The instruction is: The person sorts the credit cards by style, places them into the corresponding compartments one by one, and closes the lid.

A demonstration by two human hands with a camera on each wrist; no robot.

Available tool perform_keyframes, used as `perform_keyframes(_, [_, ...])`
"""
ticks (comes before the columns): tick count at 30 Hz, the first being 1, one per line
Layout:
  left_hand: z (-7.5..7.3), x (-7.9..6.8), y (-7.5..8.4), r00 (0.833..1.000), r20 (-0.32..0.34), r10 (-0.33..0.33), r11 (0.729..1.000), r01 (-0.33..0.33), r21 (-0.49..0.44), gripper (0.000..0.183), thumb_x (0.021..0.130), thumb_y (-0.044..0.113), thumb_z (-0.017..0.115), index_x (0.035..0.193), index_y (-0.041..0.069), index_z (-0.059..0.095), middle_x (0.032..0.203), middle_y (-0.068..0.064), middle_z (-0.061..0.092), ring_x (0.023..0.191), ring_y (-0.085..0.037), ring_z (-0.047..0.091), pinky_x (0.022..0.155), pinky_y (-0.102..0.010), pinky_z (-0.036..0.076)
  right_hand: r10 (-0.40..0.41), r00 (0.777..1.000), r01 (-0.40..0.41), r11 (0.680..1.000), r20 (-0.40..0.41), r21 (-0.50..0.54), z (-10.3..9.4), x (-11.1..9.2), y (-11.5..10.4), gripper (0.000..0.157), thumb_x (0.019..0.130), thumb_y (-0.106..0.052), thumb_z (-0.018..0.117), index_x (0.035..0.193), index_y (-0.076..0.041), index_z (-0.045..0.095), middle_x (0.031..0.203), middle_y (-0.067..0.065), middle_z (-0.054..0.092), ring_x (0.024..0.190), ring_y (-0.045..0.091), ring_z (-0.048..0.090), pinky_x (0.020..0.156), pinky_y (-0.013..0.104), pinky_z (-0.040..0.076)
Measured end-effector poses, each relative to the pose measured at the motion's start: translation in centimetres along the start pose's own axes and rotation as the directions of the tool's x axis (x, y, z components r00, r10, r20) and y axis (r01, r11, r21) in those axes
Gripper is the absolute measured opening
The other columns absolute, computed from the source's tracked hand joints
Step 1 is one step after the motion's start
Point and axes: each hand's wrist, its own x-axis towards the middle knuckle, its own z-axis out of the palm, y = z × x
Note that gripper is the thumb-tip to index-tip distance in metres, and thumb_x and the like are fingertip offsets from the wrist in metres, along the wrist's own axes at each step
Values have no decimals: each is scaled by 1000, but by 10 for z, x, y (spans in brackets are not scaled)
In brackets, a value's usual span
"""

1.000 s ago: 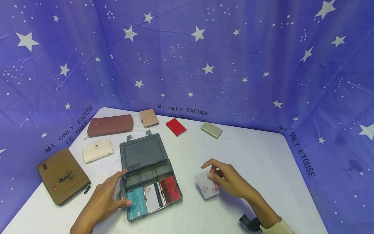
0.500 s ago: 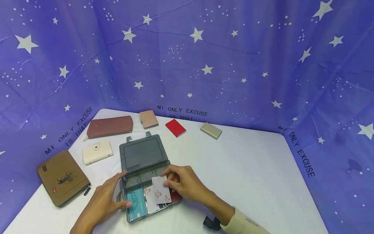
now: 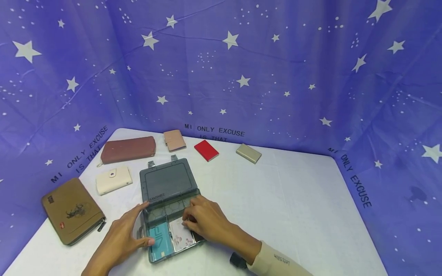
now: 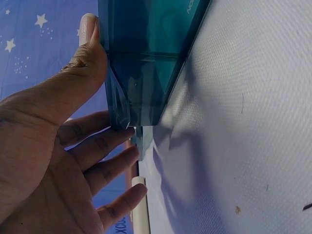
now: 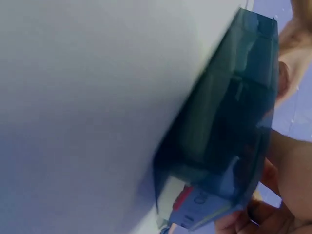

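Note:
A translucent grey storage box [image 3: 203,234] lies on the table with its lid [image 3: 168,180] folded back. My left hand [image 3: 119,237] holds the box's left end, thumb over the rim and index finger near the hinge side; in the left wrist view, the other fingers spread behind it. My right hand [image 3: 207,218] reaches into the box and pinches the upper right edge of a white card [image 3: 180,234] in the middle front compartment. A turquoise card [image 3: 160,240] sits in the left front compartment. The right one is mostly hidden by my hand.
Left of the box lie a brown zip pouch [image 3: 74,211], a cream card holder [image 3: 114,180] and a reddish-brown long wallet [image 3: 128,148]. Behind it are a pink card holder [image 3: 174,140], a red booklet-like case [image 3: 206,150] and a gold card case [image 3: 248,153]. A starry purple curtain [image 3: 221,76] encloses the table.
My right hand has carried the white card leftward from the table's right side into the box's middle compartment, over the card there. My left hand has stayed at the box.

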Motion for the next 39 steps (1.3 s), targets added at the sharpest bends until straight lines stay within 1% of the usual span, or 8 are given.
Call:
perform_keyframes(5, [2, -1, -1, 1000, -13, 9, 1000, -10, -11, 106, 64, 42, 90, 152, 16, 39, 151, -19, 47, 131, -49, 49, 102, -67, 44, 44, 999, -41, 989, -19, 144, -3, 7, 12, 15, 90, -40, 73, 97, -27, 76, 82, -10, 59, 76, 3, 45, 59, 13, 36])
perform_keyframes(9, [2, -1, -1, 1000, -11, 4, 1000, -4, -17, 106, 64, 42, 90, 152, 16, 39, 151, -19, 47, 131, -49, 49, 102, -68, 43, 179, 980, -143, 935, -83, 324, -2, 19, 36, 29, 91, -36, 73, 115, -22, 69, 100, -1, 64, 90, 14, 54, 74, 23, 45])
perform_keyframes(12, [3, -2, 0, 1000, -7, -3, 1000, 3, -26, 105, 65, 41, 90, 153, 16, 38, 152, -19, 46, 132, -49, 48, 103, -68, 42, 288, 957, -240, 866, -45, 439, 0, 29, 53, 46, 91, -33, 74, 132, -18, 60, 119, 9, 63, 103, 22, 56, 87, 35, 48])
perform_keyframes(16, [4, -5, 1, 999, -34, 15, 999, -16, -28, 104, 66, 42, 89, 153, 15, 39, 151, -20, 47, 131, -49, 49, 103, -67, 43, 350, 932, -337, 736, 96, 587, 7, 41, 67, 60, 93, -34, 71, 144, -14, 48, 135, 14, 60, 115, 26, 59, 96, 42, 52])
perform_keyframes(20, [8, -10, 2, 997, -62, 34, 999, -36, -40, 101, 68, 38, 88, 153, 14, 39, 150, -20, 48, 131, -48, 50, 103, -66, 43, 370, 916, -363, 601, 154, 712, 13, 49, 71, 60, 94, -30, 70, 145, -10, 46, 138, 17, 58, 116, 27, 63, 95, 41, 57])
perform_keyframes(23, [10, -12, 3, 999, -48, 18, 997, -21, -68, 101, 70, 35, 87, 155, 15, 36, 152, -19, 46, 133, -48, 48, 105, -66, 41, 392, 910, -347, 548, 133, 761, 14, 51, 71, 59, 93, -27, 71, 144, -7, 48, 136, 19, 59, 114, 29, 64, 92, 39, 58])
perform_keyframes(33, [14, -8, 6, 999, -44, 15, 988, -21, -152, 100, 76, 32, 83, 157, 12, 29, 161, -21, 30, 142, -49, 34, 108, -70, 34, 426, 903, -275, 472, 56, 838, -6, 48, 67, 53, 95, -19, 69, 143, -7, 51, 134, 15, 61, 118, 31, 61, 97, 38, 56])
perform_keyframes(39, [20, 6, 7, 998, -55, 17, 987, -26, -161, 97, 81, 26, 80, 159, 12, 24, 164, -19, 22, 147, -50, 24, 109, -72, 29, 403, 914, -261, 491, 49, 831, -35, 45, 58, 51, 98, -14, 63, 145, -3, 48, 143, 21, 53, 126, 37, 56, 102, 46, 51])
